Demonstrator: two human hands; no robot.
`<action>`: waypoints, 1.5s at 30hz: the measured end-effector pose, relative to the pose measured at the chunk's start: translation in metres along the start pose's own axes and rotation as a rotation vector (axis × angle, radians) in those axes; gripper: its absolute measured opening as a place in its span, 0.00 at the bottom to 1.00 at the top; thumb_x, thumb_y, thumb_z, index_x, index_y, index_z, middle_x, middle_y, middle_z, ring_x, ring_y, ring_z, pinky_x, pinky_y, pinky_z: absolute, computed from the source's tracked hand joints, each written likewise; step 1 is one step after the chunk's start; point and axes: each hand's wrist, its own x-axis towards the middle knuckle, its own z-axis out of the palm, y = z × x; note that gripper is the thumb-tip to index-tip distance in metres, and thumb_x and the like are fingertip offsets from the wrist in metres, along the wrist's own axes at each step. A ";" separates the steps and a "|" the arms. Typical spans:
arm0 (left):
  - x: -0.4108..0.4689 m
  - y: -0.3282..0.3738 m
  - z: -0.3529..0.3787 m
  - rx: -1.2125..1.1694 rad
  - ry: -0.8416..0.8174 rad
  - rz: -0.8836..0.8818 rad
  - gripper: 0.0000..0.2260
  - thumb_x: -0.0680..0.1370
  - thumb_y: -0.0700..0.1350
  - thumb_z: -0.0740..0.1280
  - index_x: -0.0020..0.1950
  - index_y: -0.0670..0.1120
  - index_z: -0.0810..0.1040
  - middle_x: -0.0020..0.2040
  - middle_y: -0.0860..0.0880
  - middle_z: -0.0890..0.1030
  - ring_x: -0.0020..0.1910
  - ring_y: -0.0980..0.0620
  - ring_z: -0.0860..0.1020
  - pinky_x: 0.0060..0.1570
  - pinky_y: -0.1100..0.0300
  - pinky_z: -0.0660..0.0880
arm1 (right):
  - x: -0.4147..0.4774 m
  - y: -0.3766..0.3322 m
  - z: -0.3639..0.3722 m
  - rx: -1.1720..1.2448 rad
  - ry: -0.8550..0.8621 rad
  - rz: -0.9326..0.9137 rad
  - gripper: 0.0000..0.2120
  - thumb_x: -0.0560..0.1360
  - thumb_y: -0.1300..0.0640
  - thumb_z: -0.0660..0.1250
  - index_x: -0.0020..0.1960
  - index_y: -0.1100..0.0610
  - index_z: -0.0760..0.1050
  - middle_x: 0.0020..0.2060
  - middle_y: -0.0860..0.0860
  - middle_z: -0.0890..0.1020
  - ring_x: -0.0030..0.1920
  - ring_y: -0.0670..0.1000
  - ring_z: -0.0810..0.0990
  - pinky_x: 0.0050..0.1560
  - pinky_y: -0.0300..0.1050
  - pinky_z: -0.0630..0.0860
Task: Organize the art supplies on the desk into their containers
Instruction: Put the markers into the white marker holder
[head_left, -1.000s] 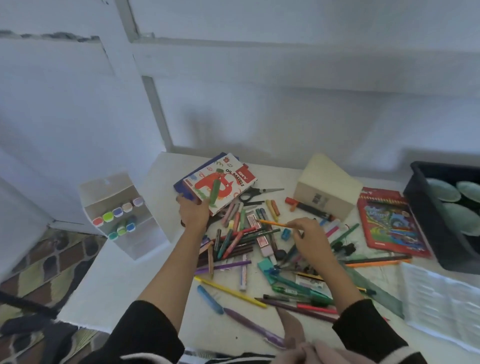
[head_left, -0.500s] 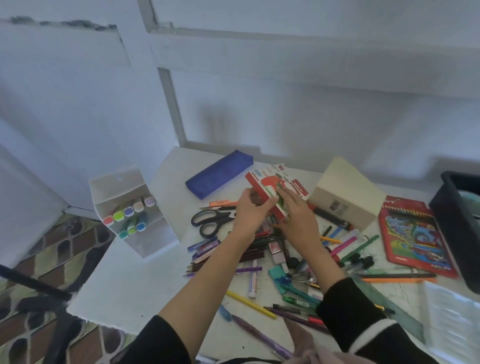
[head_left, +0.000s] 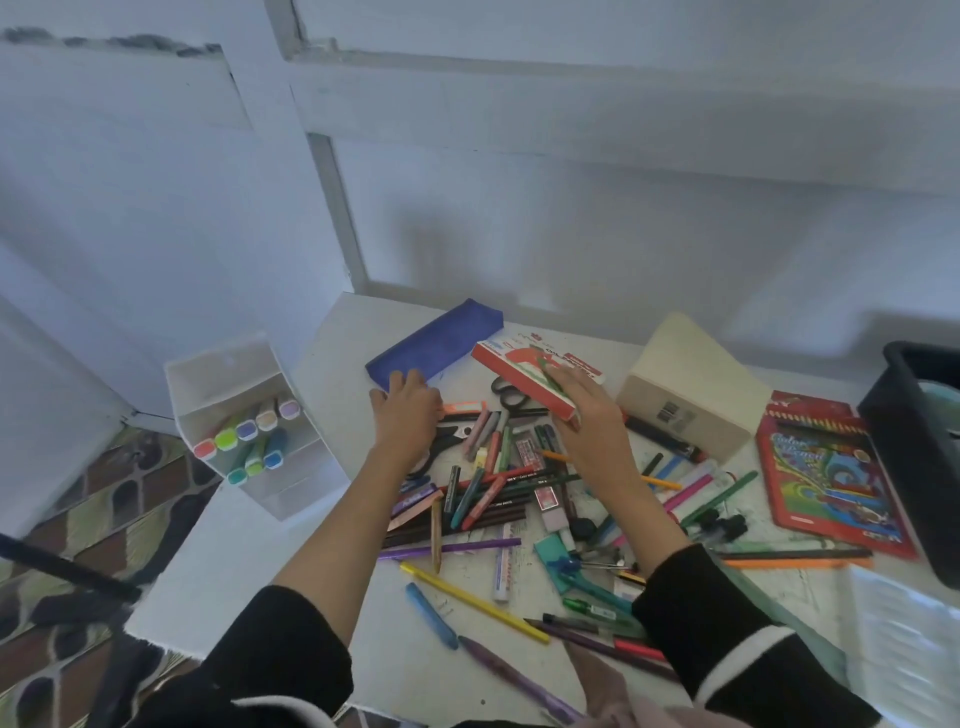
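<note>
Cardboard, light and stiff: right hand (head_left: 587, 415) grips the crayon box (head_left: 519, 387) by its near end; left hand (head_left: 408, 415) rests open on the blue pouch (head_left: 441, 338).

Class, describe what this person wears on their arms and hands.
Both arms wear black long sleeves: the left sleeve and the right sleeve, which carries a white band. The left hand and right hand are bare: no gloves, and no rings or watch visible.

Pale panelled wall (head_left: 571, 208) — white desk (head_left: 244, 561) — patterned floor (head_left: 104, 493).
</note>
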 end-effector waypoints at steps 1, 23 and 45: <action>0.000 0.000 0.001 -0.028 0.004 -0.009 0.07 0.79 0.43 0.64 0.55 0.47 0.78 0.60 0.47 0.72 0.61 0.44 0.66 0.55 0.48 0.64 | 0.003 -0.002 0.000 0.007 0.001 -0.008 0.27 0.74 0.65 0.67 0.72 0.56 0.66 0.68 0.56 0.71 0.69 0.55 0.67 0.69 0.50 0.66; -0.074 -0.002 -0.051 -1.002 0.499 -0.293 0.05 0.80 0.37 0.61 0.53 0.43 0.66 0.41 0.54 0.74 0.40 0.48 0.78 0.39 0.54 0.77 | 0.022 -0.061 0.082 -0.187 -0.671 -0.311 0.38 0.73 0.55 0.70 0.76 0.49 0.52 0.75 0.52 0.57 0.76 0.54 0.52 0.71 0.60 0.57; -0.122 0.007 0.001 -1.014 0.076 -0.209 0.10 0.79 0.35 0.60 0.58 0.47 0.72 0.48 0.44 0.80 0.45 0.49 0.79 0.41 0.65 0.74 | -0.071 -0.060 0.025 -0.471 -0.577 -0.334 0.11 0.75 0.56 0.65 0.54 0.43 0.79 0.76 0.46 0.52 0.76 0.53 0.38 0.64 0.78 0.38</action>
